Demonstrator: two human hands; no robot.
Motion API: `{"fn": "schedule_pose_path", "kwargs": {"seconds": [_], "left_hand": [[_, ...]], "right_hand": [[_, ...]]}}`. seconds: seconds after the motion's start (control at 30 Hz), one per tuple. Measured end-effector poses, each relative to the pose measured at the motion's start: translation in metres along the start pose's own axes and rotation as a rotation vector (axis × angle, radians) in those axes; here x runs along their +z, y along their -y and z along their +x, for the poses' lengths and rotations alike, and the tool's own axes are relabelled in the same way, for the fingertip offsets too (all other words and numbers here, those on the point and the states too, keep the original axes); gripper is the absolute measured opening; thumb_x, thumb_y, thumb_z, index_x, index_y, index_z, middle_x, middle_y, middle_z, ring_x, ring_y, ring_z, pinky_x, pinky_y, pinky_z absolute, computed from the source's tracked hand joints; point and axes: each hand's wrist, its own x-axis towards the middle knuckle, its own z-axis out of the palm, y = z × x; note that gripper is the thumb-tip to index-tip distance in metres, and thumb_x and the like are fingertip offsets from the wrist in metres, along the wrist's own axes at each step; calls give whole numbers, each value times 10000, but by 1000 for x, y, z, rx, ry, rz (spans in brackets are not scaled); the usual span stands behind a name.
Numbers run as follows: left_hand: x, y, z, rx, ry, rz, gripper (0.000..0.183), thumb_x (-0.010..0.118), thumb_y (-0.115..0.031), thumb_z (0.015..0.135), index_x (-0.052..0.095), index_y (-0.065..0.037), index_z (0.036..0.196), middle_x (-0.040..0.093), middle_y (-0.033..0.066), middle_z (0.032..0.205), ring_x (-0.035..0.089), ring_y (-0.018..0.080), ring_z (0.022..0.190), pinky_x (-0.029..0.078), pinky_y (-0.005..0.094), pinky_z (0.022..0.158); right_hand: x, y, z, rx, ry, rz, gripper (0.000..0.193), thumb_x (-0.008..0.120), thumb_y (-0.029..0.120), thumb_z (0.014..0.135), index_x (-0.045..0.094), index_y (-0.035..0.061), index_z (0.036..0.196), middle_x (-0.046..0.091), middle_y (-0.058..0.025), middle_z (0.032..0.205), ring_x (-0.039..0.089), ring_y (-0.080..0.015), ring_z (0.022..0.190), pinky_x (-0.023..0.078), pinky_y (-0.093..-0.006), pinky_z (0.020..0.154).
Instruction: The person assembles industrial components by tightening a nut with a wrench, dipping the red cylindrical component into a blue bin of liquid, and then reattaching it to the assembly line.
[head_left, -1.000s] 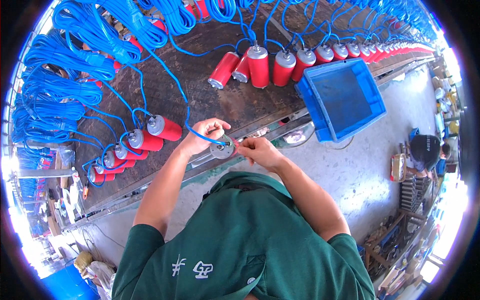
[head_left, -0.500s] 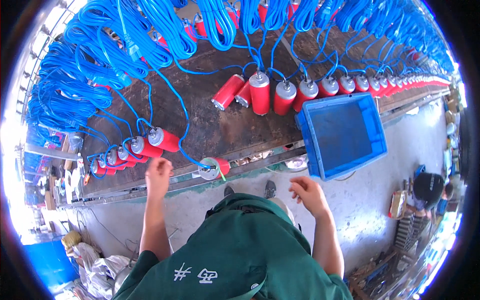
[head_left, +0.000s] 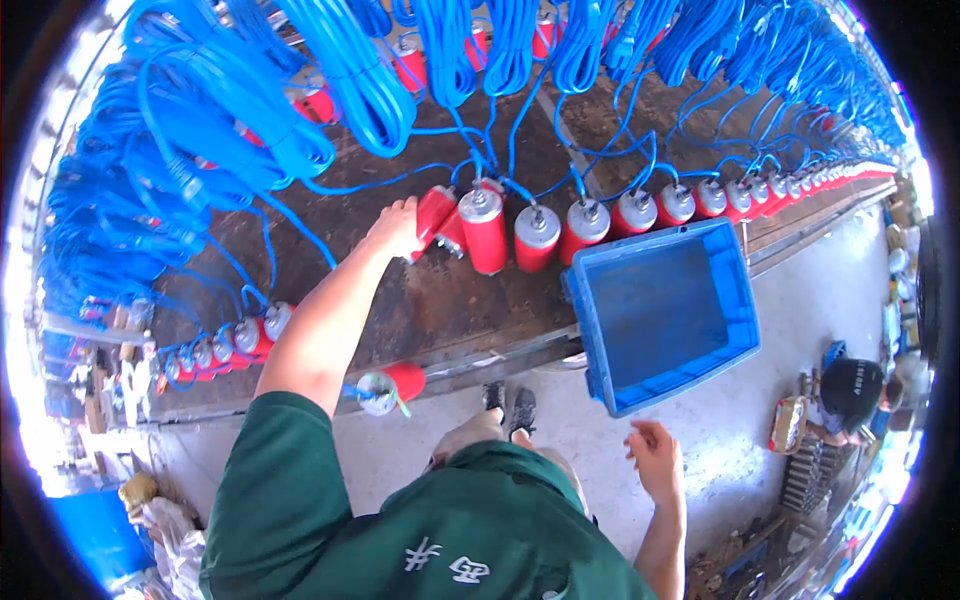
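Left of the blue bin (head_left: 655,315), the left hand (head_left: 397,228) was right up against a tilted red cylinder (head_left: 433,214), palm side hidden, so whether its grip had closed I couldn't tell! Nearer the person than the bin, the right hand (head_left: 656,461) hung free, fingers loosely curled. Behind the bin, upright cylinders (head_left: 637,214) lined the tabletop (head_left: 400,315), probably keeping their blue cords (head_left: 365,75) clear.

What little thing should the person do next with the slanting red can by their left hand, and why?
Perhaps the left hand should close firmly on the slanting red cylinder and lift it gently. Its fingers are against that cylinder, another red cylinder is close beside it and could get bumped, and the right hand is empty, free to help.
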Motion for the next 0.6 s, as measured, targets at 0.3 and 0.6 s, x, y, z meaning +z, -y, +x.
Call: {"fn": "schedule_pose_path", "kwargs": {"seconds": [0.3, 0.6], "left_hand": [[41, -15, 35, -312, 155, -10, 1045, 950, -295, 684, 369, -34, 1513, 565, 221, 1450, 601, 428, 1314, 566, 507, 1042], [22, -12, -14, -521, 94, -283, 907, 917, -333, 676, 480, 8, 1394, 665, 288, 1296, 679, 425, 1206, 569, 478, 1002]], "right_hand": [[-42, -37, -57, 215, -255, 95, 343, 634, 155, 986, 646, -48, 1263, 730, -111, 877, 666, -136, 695, 512, -257, 561], [-97, -48, 32, -28, -94, 99, 288, 635, 138, 1009, 655, -28, 1244, 721, -98, 860, 665, -120, 694, 506, -230, 548]]}}
